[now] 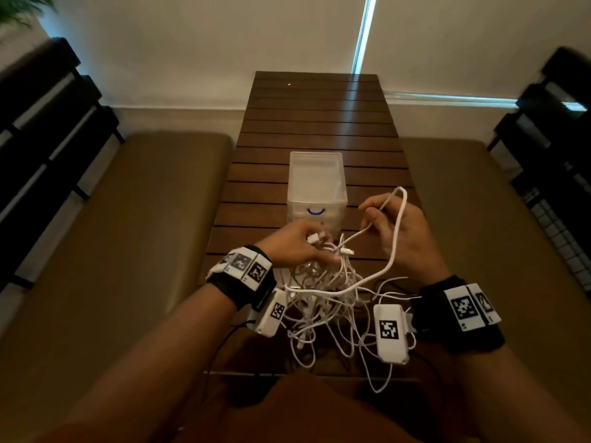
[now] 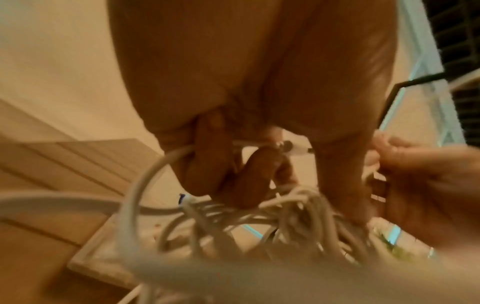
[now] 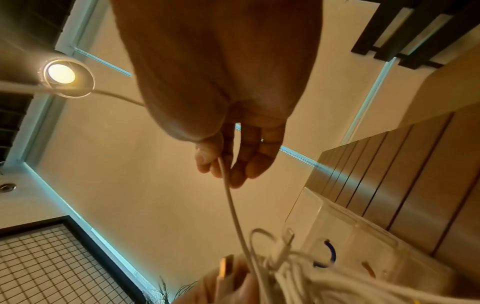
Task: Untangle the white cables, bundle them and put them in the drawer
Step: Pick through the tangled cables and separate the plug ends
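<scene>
Flanking the scene, two tan cushioned benches [image 1: 121, 238], one on the left and one on the right, with one slatted wooden table [image 1: 319, 123] between them. Gripping several white plugs and strands, the left hand [image 1: 292, 247], fingers curled around the top of the tangle, at the near centre-left of the table. Hanging from it and spilling over the near table edge, one knot of white cables [image 1: 323, 302]; separate cords too snarled to count. Just beyond the hands, one clear plastic drawer unit [image 1: 316, 187] with one blue handle [image 1: 315, 212], standing shut. To the right, the right hand [image 1: 396, 231] pinching a single cable between thumb and fingers, one loop arching over its back.
</scene>
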